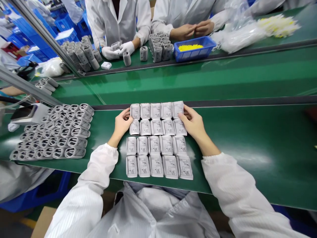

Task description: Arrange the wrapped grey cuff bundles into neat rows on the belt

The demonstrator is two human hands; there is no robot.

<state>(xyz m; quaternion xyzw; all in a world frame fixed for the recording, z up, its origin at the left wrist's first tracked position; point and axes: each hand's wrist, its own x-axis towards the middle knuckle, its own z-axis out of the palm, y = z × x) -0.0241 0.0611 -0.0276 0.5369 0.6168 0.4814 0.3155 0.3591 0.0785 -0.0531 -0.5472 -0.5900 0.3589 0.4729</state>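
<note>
On the green bench in front of me lie several rows of small folded leaflets point(156, 127), printed with grey line drawings. My left hand point(123, 122) is at the left end of the farthest row, its fingers curled against the end leaflet point(135, 111). At the opposite end, my right hand point(193, 121) has its thumb on the near side of the last leaflet point(177, 109) and its fingers curled round behind. The farthest row lies between my two hands. Two nearer rows point(158, 165) lie untouched, with a narrow gap before them.
Rolled grey cuffs point(56, 132) stand in a block at my left, beside a phone on a white box point(29, 114). Across the green conveyor point(148, 82), two co-workers handle small parts near more rolled cuffs point(159, 46), a blue bin point(194, 49) of yellow pieces and plastic bags point(242, 36).
</note>
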